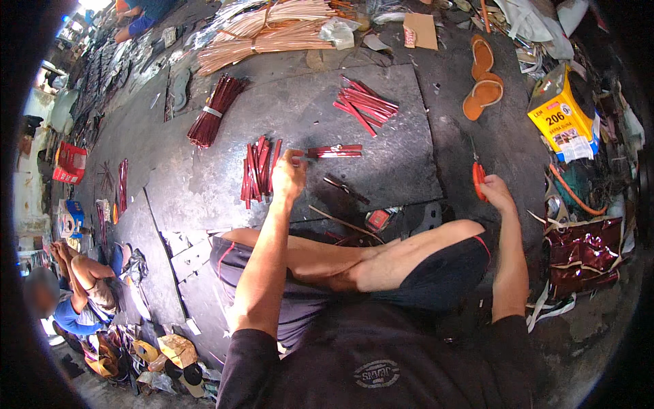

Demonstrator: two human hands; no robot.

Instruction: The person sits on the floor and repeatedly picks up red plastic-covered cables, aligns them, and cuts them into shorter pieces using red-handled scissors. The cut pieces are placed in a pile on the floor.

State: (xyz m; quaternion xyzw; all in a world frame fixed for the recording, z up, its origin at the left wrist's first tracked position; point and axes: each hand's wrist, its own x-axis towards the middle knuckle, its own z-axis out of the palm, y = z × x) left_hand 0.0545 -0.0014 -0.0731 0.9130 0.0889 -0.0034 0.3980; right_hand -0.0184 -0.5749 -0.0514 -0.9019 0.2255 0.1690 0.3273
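In the middle of the dark work board [381, 177], my left hand [289, 178] is closed, its fingertips pinching a glossy dark red strip. Beside its fingers lies a loose row of dark red strips [255, 170]. Just right of the fingertips, more strips [335, 151] with a small shiny metal piece lie crosswise; whether they reach into my grip is unclear. My right hand [499, 193] is off the board's right side, wrapped round red-handled scissors [479, 178] with the thin metal end pointing away from me.
A tied red bundle [216, 112] and a loose red pile [368, 105] lie farther back. Pale strip bundles [266, 34] line the far side. Brown sandals [483, 95] and a yellow box [562, 112] stand right. Another person [85, 286] sits at left.
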